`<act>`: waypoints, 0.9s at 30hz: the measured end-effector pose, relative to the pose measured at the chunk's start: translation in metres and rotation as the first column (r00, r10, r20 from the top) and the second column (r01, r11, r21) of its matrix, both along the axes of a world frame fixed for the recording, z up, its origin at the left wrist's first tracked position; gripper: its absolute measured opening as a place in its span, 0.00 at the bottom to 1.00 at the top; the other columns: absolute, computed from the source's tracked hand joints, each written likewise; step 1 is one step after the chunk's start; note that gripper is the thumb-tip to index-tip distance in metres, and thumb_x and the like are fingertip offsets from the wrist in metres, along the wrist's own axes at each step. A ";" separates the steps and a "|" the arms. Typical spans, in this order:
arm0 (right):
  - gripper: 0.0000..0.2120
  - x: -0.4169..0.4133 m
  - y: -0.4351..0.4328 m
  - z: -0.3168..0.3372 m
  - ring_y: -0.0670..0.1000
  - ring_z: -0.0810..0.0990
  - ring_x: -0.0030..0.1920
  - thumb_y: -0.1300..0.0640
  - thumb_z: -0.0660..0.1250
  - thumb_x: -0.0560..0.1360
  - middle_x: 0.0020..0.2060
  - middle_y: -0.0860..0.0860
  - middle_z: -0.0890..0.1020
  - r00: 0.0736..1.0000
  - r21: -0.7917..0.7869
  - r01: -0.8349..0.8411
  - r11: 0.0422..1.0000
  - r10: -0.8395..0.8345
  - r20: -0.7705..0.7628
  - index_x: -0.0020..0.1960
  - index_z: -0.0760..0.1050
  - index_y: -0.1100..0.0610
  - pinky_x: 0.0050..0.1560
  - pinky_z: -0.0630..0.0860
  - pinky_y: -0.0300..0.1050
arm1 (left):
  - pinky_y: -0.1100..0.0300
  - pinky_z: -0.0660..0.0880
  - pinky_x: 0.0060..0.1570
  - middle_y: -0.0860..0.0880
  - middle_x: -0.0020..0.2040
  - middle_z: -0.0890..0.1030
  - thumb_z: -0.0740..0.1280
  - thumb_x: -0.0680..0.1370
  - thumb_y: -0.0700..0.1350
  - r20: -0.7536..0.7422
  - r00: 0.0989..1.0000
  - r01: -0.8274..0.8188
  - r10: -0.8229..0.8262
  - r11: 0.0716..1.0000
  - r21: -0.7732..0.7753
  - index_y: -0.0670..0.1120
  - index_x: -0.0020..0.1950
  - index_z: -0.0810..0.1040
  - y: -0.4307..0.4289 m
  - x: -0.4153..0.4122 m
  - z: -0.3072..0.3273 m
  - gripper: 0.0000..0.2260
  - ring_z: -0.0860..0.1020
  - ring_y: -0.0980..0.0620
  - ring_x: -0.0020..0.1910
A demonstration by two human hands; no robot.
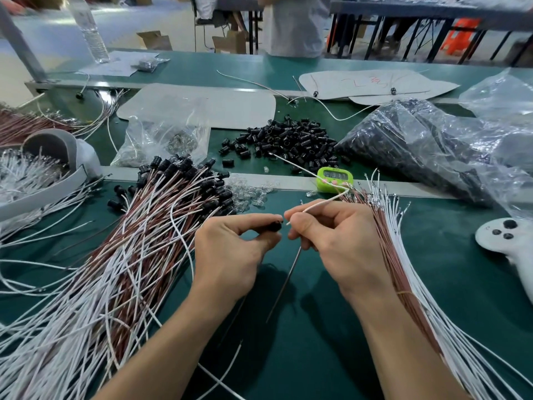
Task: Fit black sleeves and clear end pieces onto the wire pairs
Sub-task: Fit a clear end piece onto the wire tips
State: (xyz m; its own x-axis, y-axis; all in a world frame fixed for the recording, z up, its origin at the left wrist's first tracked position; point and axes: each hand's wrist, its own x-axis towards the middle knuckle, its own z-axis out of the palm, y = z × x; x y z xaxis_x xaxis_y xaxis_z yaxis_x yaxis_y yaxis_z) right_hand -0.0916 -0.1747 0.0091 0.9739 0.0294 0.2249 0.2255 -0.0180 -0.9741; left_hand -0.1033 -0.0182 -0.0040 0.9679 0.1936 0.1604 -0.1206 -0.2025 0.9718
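At frame centre, our left hand [230, 252] pinches a black sleeve [275, 226]; our right hand [334, 238] grips a white wire [320, 204].

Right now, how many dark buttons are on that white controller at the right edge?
3, all on the white controller: the upper button, the left button, the lower button. The controller runs off the frame's edge, so more may be hidden.

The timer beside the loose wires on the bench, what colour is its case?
The timer has a bright lime-green case with a grey display; the head view shows it best.
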 end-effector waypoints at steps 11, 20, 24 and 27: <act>0.10 0.001 0.003 -0.002 0.48 0.76 0.26 0.69 0.72 0.75 0.30 0.56 0.84 0.997 0.021 0.010 1.000 -0.009 -0.073 0.41 0.86 0.58 0.28 0.70 0.34 | 0.67 0.79 0.46 0.58 0.39 0.87 0.81 0.68 0.37 -0.014 1.000 0.017 -0.016 0.998 0.067 0.52 0.46 0.89 0.001 0.001 -0.002 0.12 0.84 0.61 0.41; 0.13 0.002 0.001 -0.002 0.51 0.78 0.30 0.69 0.66 0.79 0.33 0.57 0.85 0.986 0.138 0.044 0.989 -0.021 -0.166 0.41 0.84 0.59 0.30 0.71 0.38 | 0.77 0.72 0.41 0.63 0.38 0.86 0.81 0.69 0.39 -0.027 0.998 -0.054 0.057 0.995 0.078 0.59 0.42 0.87 0.000 0.002 -0.003 0.13 0.82 0.67 0.39; 0.16 0.005 0.000 -0.007 0.52 0.83 0.33 0.67 0.64 0.81 0.36 0.56 0.87 0.977 0.043 0.091 0.995 -0.081 -0.196 0.39 0.83 0.54 0.32 0.74 0.40 | 0.74 0.73 0.42 0.59 0.37 0.86 0.80 0.69 0.39 -0.030 0.996 -0.081 0.080 0.997 -0.016 0.58 0.41 0.86 0.001 0.006 -0.005 0.13 0.82 0.65 0.36; 0.19 0.007 0.000 -0.011 0.52 0.85 0.34 0.68 0.65 0.81 0.36 0.55 0.87 0.973 0.020 0.089 0.996 -0.082 -0.217 0.36 0.84 0.52 0.31 0.78 0.40 | 0.69 0.76 0.46 0.58 0.38 0.87 0.80 0.70 0.39 -0.032 0.997 -0.073 0.071 0.997 -0.034 0.57 0.41 0.87 0.001 0.007 -0.006 0.13 0.84 0.61 0.39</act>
State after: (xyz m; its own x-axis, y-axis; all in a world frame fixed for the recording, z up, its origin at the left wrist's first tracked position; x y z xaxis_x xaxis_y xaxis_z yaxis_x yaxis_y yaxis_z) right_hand -0.0850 -0.1743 -0.0023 0.9982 -0.0596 0.0091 0.0092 0.0015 -1.0000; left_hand -0.0961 -0.0171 -0.0104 0.9556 0.2679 0.1225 -0.0766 -0.1756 0.9815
